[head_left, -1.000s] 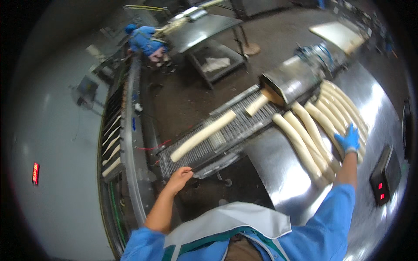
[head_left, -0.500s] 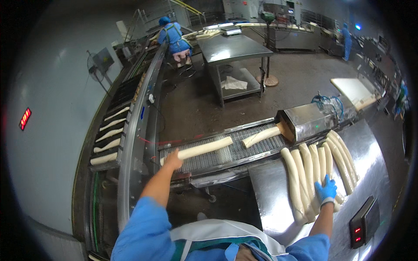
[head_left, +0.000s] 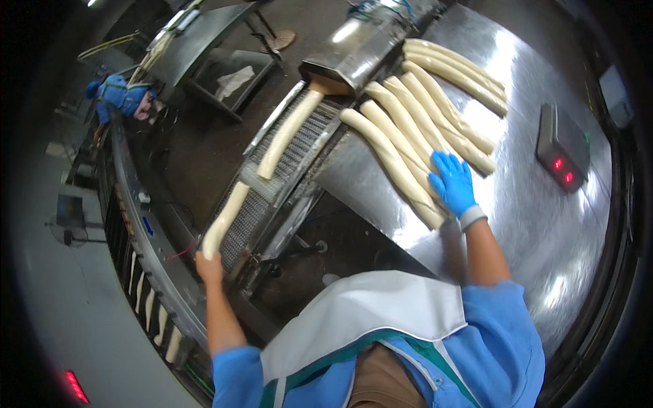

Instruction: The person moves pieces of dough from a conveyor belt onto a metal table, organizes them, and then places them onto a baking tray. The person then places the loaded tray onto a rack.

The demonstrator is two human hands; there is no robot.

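Observation:
My left hand (head_left: 209, 267), bare, is closed around the near end of a long pale dough roll (head_left: 228, 216). That roll lies along the left side of a metal mesh conveyor (head_left: 253, 216), its held end at the belt's near end. Just beyond it another dough roll (head_left: 291, 132) stretches back to the outlet of a metal machine (head_left: 350, 51). On the steel table (head_left: 517, 251), my right hand (head_left: 452, 182) wears a blue glove. Its fingers are spread flat over the near part of several dough rolls (head_left: 391, 163) lying side by side.
More dough rolls (head_left: 459, 71) lie at the table's far side. A dark box with red lit digits (head_left: 563, 146) sits to the right. At left runs a long conveyor (head_left: 153, 231) with dough strips in its slots. A person in blue (head_left: 126, 98) works beyond, near another steel table (head_left: 204, 41).
The view has turned, so the scene appears rotated and the steel table sits higher. My left hand still holds the roll's end, now nearer my body. My right hand stays on the table's rolls.

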